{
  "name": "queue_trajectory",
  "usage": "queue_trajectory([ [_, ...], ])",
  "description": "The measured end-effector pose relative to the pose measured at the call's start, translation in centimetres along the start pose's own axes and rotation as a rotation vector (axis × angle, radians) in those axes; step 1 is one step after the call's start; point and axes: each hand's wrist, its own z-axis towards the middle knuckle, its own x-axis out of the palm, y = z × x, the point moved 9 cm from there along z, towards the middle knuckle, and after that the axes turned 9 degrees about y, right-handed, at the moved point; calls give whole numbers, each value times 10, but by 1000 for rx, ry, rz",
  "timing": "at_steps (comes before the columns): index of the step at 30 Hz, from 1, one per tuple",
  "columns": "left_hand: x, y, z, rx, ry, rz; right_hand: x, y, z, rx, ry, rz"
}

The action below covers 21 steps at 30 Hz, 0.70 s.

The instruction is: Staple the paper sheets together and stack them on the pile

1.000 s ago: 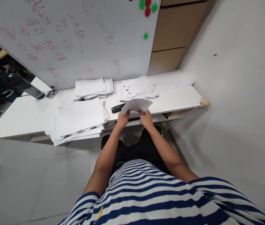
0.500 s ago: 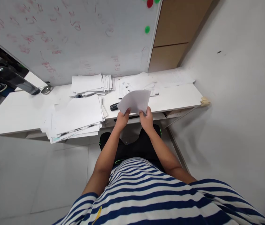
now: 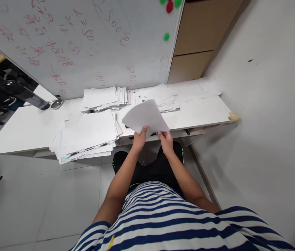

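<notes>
A white, slightly curved paper [image 3: 146, 115] is held up in front of me, above the front edge of the white desk [image 3: 199, 113]. My left hand [image 3: 139, 139] grips its lower edge, with the thumb on the near face. At the lower right corner, my right hand [image 3: 166, 141] pinches it between thumb and fingers. Whether it is one sheet or several I cannot tell. Behind it lies a spread of papers [image 3: 160, 96], partly covered. A black stapler-like object under the paper's left side is almost wholly hidden.
To the left, a large paper stack [image 3: 90, 132] overhangs the desk's front edge; a smaller stack [image 3: 101, 97] lies behind it. A dark bottle [image 3: 36, 99] and a computer mouse [image 3: 56, 104] are further left. A whiteboard [image 3: 137, 42] stands behind, with a wall [image 3: 267, 122] at right.
The paper has been turned, its left side swinging out over the black object. My right hand has shifted to the lower right corner. The view has moved slightly.
</notes>
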Motion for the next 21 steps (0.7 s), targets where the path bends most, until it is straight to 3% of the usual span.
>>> queue_trajectory([
  [3, 28, 12, -14, -98, 30, -180, 8, -6, -12, 107, 102, 276],
  [5, 50, 19, -25, -118, 109, -151, 4, -6, -23, 125, 102, 330],
  [9, 74, 11, -40, 23, 222, 87, -39, -18, -41, 179, -118, 251],
  [11, 61, -4, -36, 127, 173, 166, -67, -24, -48, 198, -202, 183],
  [13, 34, -21, -19, 212, 75, 285, -95, -30, -53, 229, -239, 90],
  [16, -9, -41, 17, 338, -14, 687, -128, -33, -58, 270, -246, -70],
  [18, -38, -37, 41, 319, -100, 935, -140, -29, -59, 265, -238, -134],
  [21, -62, -19, 60, 272, -117, 1049, -139, -21, -58, 258, -219, -147],
])
